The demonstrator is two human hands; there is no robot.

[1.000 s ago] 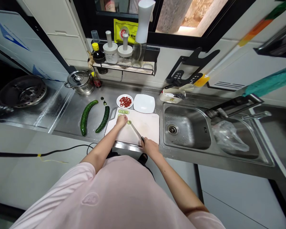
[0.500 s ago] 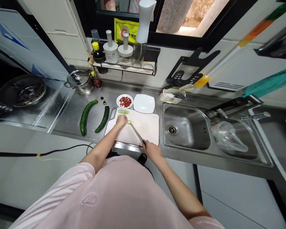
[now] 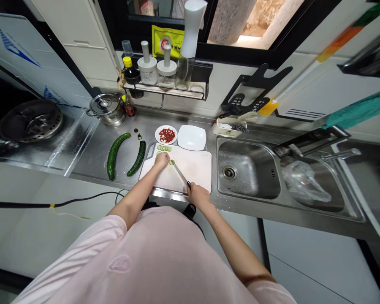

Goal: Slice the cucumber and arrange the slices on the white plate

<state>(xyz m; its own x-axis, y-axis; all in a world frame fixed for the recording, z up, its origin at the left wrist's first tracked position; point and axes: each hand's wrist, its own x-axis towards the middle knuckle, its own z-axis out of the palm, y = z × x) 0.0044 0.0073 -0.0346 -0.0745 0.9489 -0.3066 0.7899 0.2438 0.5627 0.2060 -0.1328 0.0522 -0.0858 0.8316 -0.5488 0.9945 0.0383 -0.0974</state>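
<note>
My right hand [image 3: 199,195] is wrapped round the black handle of a knife [image 3: 181,173] over the front right of the white cutting board [image 3: 193,162]. The blade points away and to the left, its tip at a round cucumber slice [image 3: 172,162]. Just left of that slice, my left hand [image 3: 161,160] rests on the board with curled fingers, and whatever lies under them is hidden. Behind it is an overlapping row of cucumber slices [image 3: 164,148]. Left of the board lie a shorter cucumber [image 3: 137,159] with its end cut off and a longer whole cucumber [image 3: 115,155].
Behind the board stand a plate of chopped red pieces [image 3: 166,135] and a white square plate [image 3: 191,137]. To the right is a steel sink [image 3: 248,169]. A lidded pot [image 3: 107,109] stands back left, below a shelf [image 3: 167,89] with jars and bottles.
My right hand and the knife handle have shifted slightly left and away from me. My left hand stays in place, and the cucumbers and plates have not moved.
</note>
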